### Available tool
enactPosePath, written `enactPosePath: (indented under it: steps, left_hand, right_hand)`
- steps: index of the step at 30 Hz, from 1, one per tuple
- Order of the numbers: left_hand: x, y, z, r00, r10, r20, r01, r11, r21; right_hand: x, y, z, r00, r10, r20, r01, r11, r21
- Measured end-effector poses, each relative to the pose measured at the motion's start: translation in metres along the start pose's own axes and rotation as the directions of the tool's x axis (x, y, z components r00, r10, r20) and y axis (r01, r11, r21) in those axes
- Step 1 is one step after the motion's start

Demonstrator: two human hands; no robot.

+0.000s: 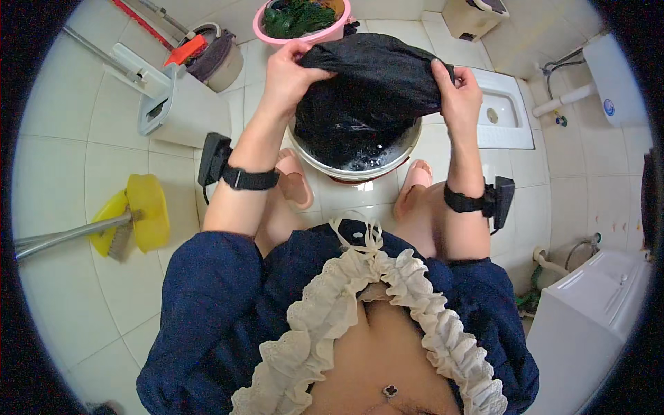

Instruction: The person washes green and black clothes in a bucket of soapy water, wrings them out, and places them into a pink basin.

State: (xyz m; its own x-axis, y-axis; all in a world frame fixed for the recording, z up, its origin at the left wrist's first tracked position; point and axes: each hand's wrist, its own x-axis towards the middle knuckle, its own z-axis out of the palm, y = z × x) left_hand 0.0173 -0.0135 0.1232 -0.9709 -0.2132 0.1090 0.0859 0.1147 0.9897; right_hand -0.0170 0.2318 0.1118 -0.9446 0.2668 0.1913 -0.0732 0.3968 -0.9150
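Note:
A wet black cloth garment (377,72) is stretched between my two hands over a white bucket (356,173). My left hand (294,75) pinches its upper left edge, thumb in front and fingers behind. At the right edge, my right hand (460,93) grips the fabric with the thumb on top. The lower part of the garment hangs down into the bucket, where bubbly water (366,158) shows near the front rim. Which kind of garment it is, I cannot make out.
Behind the bucket stands a pink basin (337,32) with dark green cloth. A squat toilet (508,111) is set in the floor at right. Along the left are a slim white bin (190,107) and a yellow dustpan (147,213). A white cabinet (588,325) stands at lower right.

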Motion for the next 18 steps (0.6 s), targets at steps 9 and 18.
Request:
enactPosePath:
  steps: [9, 18]
  left_hand:
    - [0.025, -0.093, -0.015, 0.98, -0.183, 0.083, 0.091, 0.772, 0.629]
    - [-0.009, -0.112, 0.019, 0.845, -0.448, 0.291, -0.186, 0.264, 0.947]
  right_hand:
    - [-0.013, 0.004, 0.017, 0.908, -0.127, 0.4, 0.357, 0.736, -0.576]
    - [-0.035, 0.065, 0.077, 0.674, -0.145, 0.724, 0.698, 0.447, -0.56]
